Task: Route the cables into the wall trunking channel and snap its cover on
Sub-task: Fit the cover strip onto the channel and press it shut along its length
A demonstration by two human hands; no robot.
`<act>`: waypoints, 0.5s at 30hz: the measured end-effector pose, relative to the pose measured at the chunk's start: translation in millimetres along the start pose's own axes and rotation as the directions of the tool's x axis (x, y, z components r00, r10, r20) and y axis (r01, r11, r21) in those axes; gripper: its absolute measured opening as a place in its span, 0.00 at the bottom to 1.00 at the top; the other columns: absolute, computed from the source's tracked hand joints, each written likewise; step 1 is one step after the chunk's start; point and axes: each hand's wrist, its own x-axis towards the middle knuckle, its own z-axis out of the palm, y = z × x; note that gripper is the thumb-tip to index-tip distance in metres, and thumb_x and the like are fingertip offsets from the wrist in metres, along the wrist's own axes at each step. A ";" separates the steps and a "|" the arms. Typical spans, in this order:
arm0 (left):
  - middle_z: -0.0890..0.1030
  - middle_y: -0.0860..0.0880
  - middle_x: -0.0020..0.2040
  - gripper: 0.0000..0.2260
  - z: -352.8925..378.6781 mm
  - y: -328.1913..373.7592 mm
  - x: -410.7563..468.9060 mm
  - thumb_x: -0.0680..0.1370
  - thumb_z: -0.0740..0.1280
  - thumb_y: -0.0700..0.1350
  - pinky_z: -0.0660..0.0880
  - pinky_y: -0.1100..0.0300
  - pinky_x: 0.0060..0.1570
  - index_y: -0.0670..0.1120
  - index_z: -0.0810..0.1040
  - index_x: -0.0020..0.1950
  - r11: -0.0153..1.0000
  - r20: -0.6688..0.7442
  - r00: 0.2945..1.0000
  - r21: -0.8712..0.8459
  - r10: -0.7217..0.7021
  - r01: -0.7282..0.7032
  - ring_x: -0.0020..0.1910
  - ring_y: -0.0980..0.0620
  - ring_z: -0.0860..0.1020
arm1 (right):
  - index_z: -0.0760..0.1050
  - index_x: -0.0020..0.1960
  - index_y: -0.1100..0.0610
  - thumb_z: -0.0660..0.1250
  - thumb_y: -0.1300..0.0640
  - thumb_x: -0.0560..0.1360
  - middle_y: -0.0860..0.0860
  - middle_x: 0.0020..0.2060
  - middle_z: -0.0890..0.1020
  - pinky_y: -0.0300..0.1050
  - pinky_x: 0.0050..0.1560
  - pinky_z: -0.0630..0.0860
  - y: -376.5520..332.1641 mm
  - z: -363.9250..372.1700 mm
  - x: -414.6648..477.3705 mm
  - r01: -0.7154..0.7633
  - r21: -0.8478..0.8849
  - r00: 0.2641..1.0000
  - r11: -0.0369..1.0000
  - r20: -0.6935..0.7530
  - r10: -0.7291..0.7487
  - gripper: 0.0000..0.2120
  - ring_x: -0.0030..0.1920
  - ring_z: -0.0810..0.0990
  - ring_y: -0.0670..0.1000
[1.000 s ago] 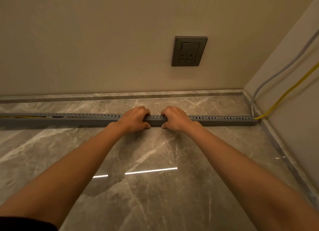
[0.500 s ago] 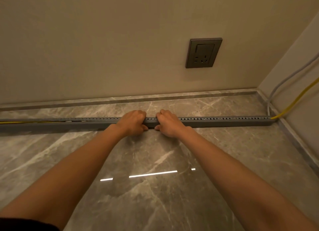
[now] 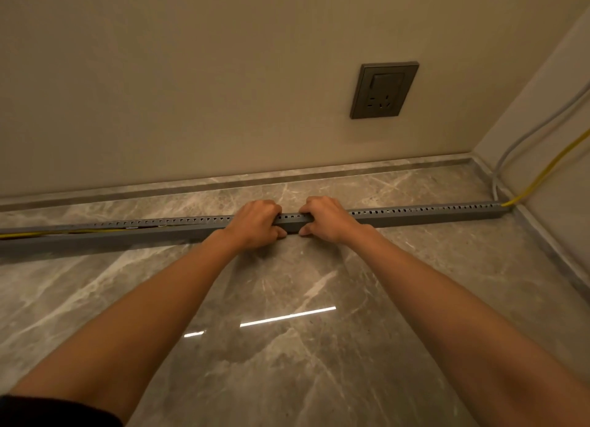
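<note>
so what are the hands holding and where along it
Both the left hand and right hand grip the grey trunking near its middle, fingers curled over the top.

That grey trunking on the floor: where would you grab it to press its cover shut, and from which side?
Grip the trunking across its narrow width from above, fingers over the slotted far edge and thumbs on the near wall, as the left hand and right hand do. Probably work leftward, where the yellow cable shows in an open gap.
</note>
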 end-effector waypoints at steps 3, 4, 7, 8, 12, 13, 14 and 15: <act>0.80 0.41 0.53 0.14 -4.3 -11.7 -1.8 0.75 0.68 0.49 0.70 0.55 0.46 0.41 0.78 0.55 0.989 0.023 1.000 -0.150 -0.018 0.021 0.50 0.44 0.77 | 0.75 0.60 0.60 0.68 0.54 0.74 0.58 0.56 0.76 0.47 0.56 0.69 1.0 1.2 -1.4 -0.016 0.052 1.000 0.999 0.026 0.015 0.17 0.57 0.73 0.58; 0.81 0.41 0.53 0.14 -6.0 -16.6 -3.9 0.75 0.68 0.49 0.70 0.56 0.46 0.41 0.79 0.56 0.981 0.027 0.999 -0.190 -0.032 0.037 0.49 0.45 0.76 | 0.75 0.61 0.60 0.67 0.54 0.75 0.58 0.56 0.76 0.48 0.57 0.69 0.2 2.2 -0.7 -0.020 0.073 0.999 0.997 0.037 0.017 0.17 0.58 0.73 0.58; 0.80 0.41 0.55 0.13 -7.6 -25.6 -7.5 0.76 0.68 0.47 0.72 0.53 0.50 0.42 0.78 0.57 0.985 0.024 0.998 -0.163 -0.050 0.053 0.52 0.44 0.76 | 0.74 0.61 0.61 0.65 0.55 0.76 0.59 0.57 0.76 0.48 0.59 0.68 -3.7 3.4 2.6 -0.027 0.113 0.998 0.993 0.052 0.021 0.16 0.59 0.73 0.58; 0.80 0.41 0.55 0.13 -6.9 -26.1 -8.0 0.76 0.67 0.46 0.73 0.52 0.52 0.42 0.77 0.57 0.989 0.015 0.998 -0.137 -0.056 0.058 0.54 0.44 0.76 | 0.74 0.62 0.61 0.65 0.55 0.76 0.59 0.57 0.76 0.48 0.59 0.68 -5.0 4.2 3.5 -0.033 0.117 0.999 0.993 0.041 0.028 0.16 0.59 0.73 0.58; 0.80 0.41 0.54 0.11 -3.4 -23.1 -7.0 0.74 0.69 0.45 0.73 0.52 0.51 0.41 0.78 0.54 0.990 -0.043 0.995 -0.115 -0.085 0.080 0.53 0.42 0.77 | 0.76 0.60 0.61 0.67 0.55 0.74 0.58 0.54 0.77 0.48 0.56 0.69 -7.1 6.4 4.6 -0.047 0.102 0.999 0.994 -0.009 0.048 0.16 0.56 0.74 0.58; 0.81 0.41 0.54 0.11 -3.2 -22.3 -7.1 0.74 0.69 0.45 0.73 0.52 0.51 0.41 0.78 0.54 0.991 -0.051 0.995 -0.110 -0.086 0.080 0.53 0.42 0.77 | 0.77 0.59 0.61 0.68 0.55 0.74 0.59 0.53 0.77 0.49 0.55 0.70 -7.5 6.3 5.1 -0.045 0.095 0.999 0.994 -0.011 0.046 0.16 0.55 0.75 0.59; 0.81 0.41 0.54 0.11 -3.1 -22.0 -6.9 0.74 0.69 0.45 0.73 0.52 0.51 0.41 0.79 0.53 0.991 -0.053 0.995 -0.107 -0.085 0.079 0.53 0.42 0.77 | 0.77 0.59 0.61 0.69 0.55 0.73 0.59 0.53 0.77 0.49 0.55 0.70 -7.6 5.7 5.6 -0.045 0.089 0.999 0.995 -0.011 0.046 0.16 0.55 0.75 0.59; 0.81 0.41 0.54 0.11 -3.3 -22.2 -7.0 0.74 0.69 0.45 0.73 0.52 0.51 0.41 0.79 0.53 0.992 -0.054 0.995 -0.103 -0.081 0.075 0.53 0.42 0.77 | 0.78 0.59 0.61 0.69 0.55 0.73 0.58 0.53 0.78 0.49 0.55 0.70 -8.1 4.7 6.0 -0.047 0.084 0.999 0.995 -0.008 0.048 0.16 0.55 0.75 0.59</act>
